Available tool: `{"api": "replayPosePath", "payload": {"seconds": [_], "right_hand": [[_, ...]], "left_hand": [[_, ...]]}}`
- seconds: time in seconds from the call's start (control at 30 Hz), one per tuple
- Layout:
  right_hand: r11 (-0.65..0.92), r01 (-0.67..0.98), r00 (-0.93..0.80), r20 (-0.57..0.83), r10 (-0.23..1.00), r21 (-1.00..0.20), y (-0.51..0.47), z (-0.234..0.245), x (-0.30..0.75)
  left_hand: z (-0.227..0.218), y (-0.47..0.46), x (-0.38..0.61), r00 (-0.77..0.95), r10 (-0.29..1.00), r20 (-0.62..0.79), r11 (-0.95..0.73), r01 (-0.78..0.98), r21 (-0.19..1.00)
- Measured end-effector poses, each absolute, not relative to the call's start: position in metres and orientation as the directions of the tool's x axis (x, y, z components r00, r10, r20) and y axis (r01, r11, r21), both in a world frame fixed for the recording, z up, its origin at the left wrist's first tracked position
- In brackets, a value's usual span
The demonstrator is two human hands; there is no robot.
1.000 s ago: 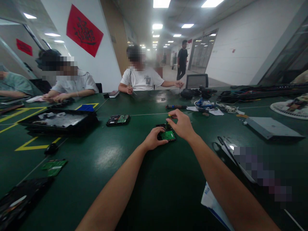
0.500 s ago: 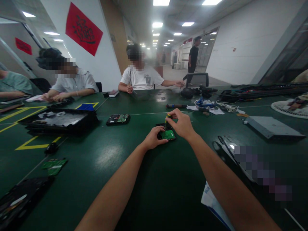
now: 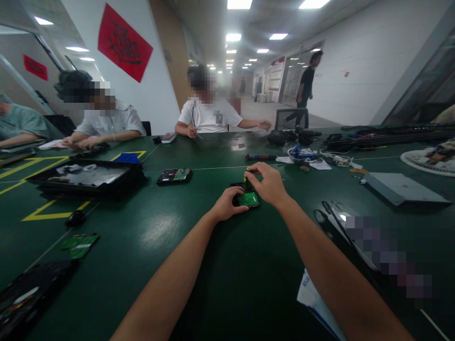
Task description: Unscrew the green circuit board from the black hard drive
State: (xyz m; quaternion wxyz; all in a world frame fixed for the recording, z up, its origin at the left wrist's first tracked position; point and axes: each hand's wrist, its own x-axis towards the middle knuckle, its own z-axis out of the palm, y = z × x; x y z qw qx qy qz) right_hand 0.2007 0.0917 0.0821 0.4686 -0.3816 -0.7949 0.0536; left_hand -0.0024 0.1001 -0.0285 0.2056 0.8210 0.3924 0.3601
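Observation:
A small black hard drive with a green circuit board [image 3: 249, 199] lies on the dark green table [image 3: 170, 232] in front of me. My left hand [image 3: 226, 203] grips its left edge, fingers curled around it. My right hand [image 3: 268, 182] pinches a small yellow-and-black screwdriver [image 3: 245, 179] that stands upright with its tip on the far end of the drive.
Another hard drive [image 3: 175, 176] and a black tray [image 3: 85, 176] lie to the left, loose green boards [image 3: 80, 244] nearer. A grey box [image 3: 401, 188], cables and tools [image 3: 302, 154] sit to the right. Seated people work across the table; a person walks in the corridor.
My right hand turned the screwdriver upright onto the drive and shifted slightly left. The person in the corridor walked to the right. My left hand stayed put.

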Motion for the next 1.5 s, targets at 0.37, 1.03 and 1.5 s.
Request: {"api": "replayPosePath", "payload": {"seconds": [0.37,1.03,1.5], "right_hand": [[0.694,0.571,-0.274,0.694,0.665,-0.439,0.0905,0.0838,0.2008],[0.688,0.558,-0.227,0.713,0.664,-0.464,0.0948,0.078,0.1989],[0.713,0.566,-0.273,0.722,0.636,-0.414,0.0929,0.0794,0.1986]], "left_hand": [[-0.0302,0.1017,-0.0036,0.432,0.798,0.42,-0.6,0.502,0.624],[-0.0312,0.1027,-0.0042,0.438,0.79,0.429,-0.61,0.496,0.617],[-0.0321,0.1027,-0.0048,0.439,0.784,0.439,-0.619,0.501,0.605]]}}
